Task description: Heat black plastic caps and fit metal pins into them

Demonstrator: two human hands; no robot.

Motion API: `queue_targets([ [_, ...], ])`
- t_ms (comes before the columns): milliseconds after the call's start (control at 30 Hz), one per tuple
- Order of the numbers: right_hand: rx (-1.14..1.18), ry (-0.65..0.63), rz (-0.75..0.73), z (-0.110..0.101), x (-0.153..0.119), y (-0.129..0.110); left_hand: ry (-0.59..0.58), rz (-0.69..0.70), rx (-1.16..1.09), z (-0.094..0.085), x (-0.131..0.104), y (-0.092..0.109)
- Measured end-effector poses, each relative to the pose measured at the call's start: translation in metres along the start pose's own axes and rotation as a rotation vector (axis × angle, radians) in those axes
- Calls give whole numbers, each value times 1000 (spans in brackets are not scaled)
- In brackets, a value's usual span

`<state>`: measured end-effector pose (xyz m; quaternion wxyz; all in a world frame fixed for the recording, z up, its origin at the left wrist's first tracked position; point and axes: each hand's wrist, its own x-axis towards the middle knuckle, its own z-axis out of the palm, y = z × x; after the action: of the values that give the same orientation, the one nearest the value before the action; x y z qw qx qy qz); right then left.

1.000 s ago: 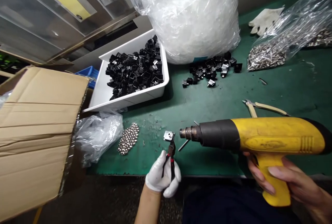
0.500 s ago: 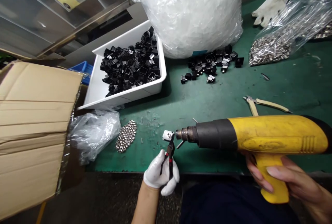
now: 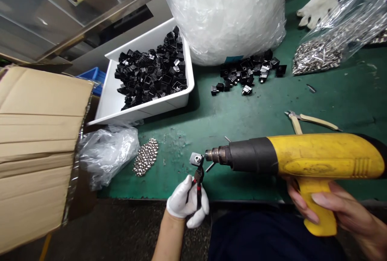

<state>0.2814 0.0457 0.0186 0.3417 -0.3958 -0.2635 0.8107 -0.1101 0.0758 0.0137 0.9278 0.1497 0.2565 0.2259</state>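
Observation:
My left hand, in a white glove, is closed around the red-and-black handles of a pair of pliers. Their jaws grip a small block-shaped piece with a round metal fitting on it, its upper face greyish and shiny. My bare right hand is wrapped round the grip of a yellow heat gun. The gun lies level, its stepped metal nozzle pointing left, just right of the small piece and apart from it. Below the nozzle a thin metal rod shows.
A white bin of black plastic parts stands at back left, beside a cardboard box. More black parts lie before a big plastic bag. Cream-handled cutters, small metal fittings and a bag of metal pieces rest on the green bench.
The small piece in the pliers has tilted slightly, and its face now looks greyer than the bright white before. Both hands keep their holds; the camera view has shifted a little.

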Motion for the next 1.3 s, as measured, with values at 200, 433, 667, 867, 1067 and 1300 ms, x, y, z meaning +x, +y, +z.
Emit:
queue_targets([
  [200,-15,-82,-25,-9,5,7,-13,-17,9,-2,0,-1],
  [433,24,-89,-48,-7,3,6,-4,-22,47,-2,-1,-1],
  [667,31,-117,-46,-7,5,3,5,-51,59,-3,-2,-1],
  [867,34,-98,-56,-6,4,3,11,-49,44,-2,-2,0],
  [1067,37,-87,-44,-7,4,5,-14,-51,38,-2,-2,0],
  [1300,49,-42,-46,-5,4,4,-10,-42,38,-2,-2,-1],
])
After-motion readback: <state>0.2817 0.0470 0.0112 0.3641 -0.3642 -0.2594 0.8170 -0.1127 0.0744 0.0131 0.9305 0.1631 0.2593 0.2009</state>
